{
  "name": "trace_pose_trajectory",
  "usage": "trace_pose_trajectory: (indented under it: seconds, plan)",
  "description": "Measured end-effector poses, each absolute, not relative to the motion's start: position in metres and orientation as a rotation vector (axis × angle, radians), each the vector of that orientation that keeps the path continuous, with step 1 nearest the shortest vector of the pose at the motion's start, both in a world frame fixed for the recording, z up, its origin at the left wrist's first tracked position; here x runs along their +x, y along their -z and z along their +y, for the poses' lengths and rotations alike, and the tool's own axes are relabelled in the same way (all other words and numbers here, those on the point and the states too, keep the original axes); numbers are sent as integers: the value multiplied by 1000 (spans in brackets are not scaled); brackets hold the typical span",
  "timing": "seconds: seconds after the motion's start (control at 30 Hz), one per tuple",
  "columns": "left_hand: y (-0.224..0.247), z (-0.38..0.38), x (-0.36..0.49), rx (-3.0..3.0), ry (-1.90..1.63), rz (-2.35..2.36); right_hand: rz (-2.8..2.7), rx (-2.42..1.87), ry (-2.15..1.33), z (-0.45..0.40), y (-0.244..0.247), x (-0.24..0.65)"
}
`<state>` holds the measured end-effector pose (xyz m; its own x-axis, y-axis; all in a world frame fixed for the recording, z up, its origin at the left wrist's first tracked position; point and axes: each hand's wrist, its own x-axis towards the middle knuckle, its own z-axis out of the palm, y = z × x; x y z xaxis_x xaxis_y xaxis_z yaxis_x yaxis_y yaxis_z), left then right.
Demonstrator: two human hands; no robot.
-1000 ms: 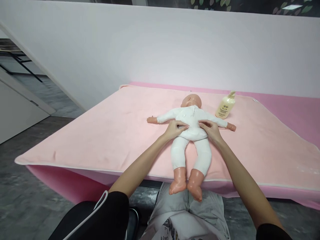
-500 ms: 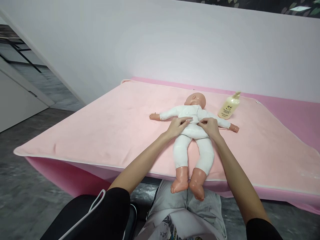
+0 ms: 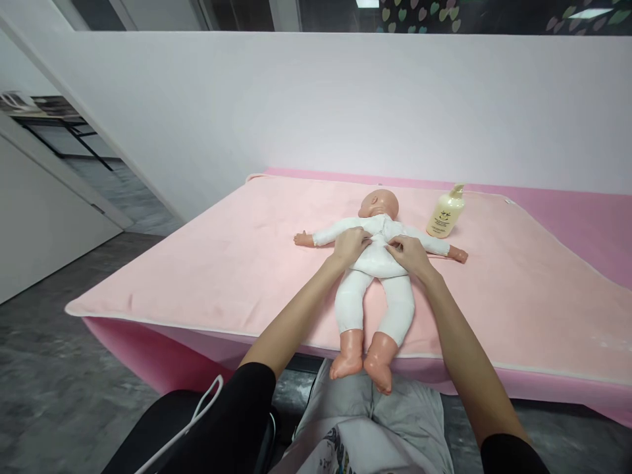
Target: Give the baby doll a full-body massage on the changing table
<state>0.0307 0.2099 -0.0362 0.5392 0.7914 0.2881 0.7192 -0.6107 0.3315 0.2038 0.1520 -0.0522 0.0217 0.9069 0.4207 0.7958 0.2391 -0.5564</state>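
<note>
A baby doll point(image 3: 376, 263) in a white cloth suit lies stretched out on a pink blanket point(image 3: 222, 263), its head away from me and turned to one side. Its arms are spread, and its bare feet hang over the near edge. My left hand point(image 3: 351, 245) rests on the left side of the doll's torso, fingers bent and pinching the white cloth near the middle. On the opposite side, my right hand point(image 3: 409, 253) pinches the cloth between thumb and fingers. A small gap separates the two hands. The fingertips are partly hidden.
A pale yellow pump bottle point(image 3: 445, 212) stands on the blanket beyond the doll's right-hand arm. Behind the table rises a white wall point(image 3: 316, 105). A white cable point(image 3: 182, 431) runs along my left sleeve, and a grey floor point(image 3: 59, 368) shows at left.
The view has tilted up and shifted slightly left. My left fingers, earlier stretched over the torso, are now more bent. My right hand stays at the doll's waist, and the bottle stands where it was.
</note>
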Motion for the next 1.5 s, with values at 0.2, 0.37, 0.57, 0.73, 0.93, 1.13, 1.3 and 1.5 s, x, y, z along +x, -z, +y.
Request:
trace_pose_trajectory:
  seconds: [0.2,0.37,0.57,0.73,0.93,1.13,1.3,1.5]
  plan:
    - [46,211,29,2501,-771,1245,-1550,-1526,-28,155,60,207]
    - [52,215,23,2505,-739,1089,-1620,-1612,-19,168,69,207]
    - [45,212,21,2526,-654,1055,-1566,-1795,-41,180,65,206]
    - [27,199,15,2646,-569,1099,-1517,-1758,-30,179,66,205]
    - [2,206,29,2825,-680,1257,-1511,-1727,-48,176,66,205]
    - [21,227,52,2664,-680,1390,-1549,-1726,-22,172,64,202]
    - [39,232,52,2494,-828,1344,-1504,-1750,-35,168,61,198]
    - [47,233,36,2368,-837,1127,-1418,-1792,-151,179,61,201]
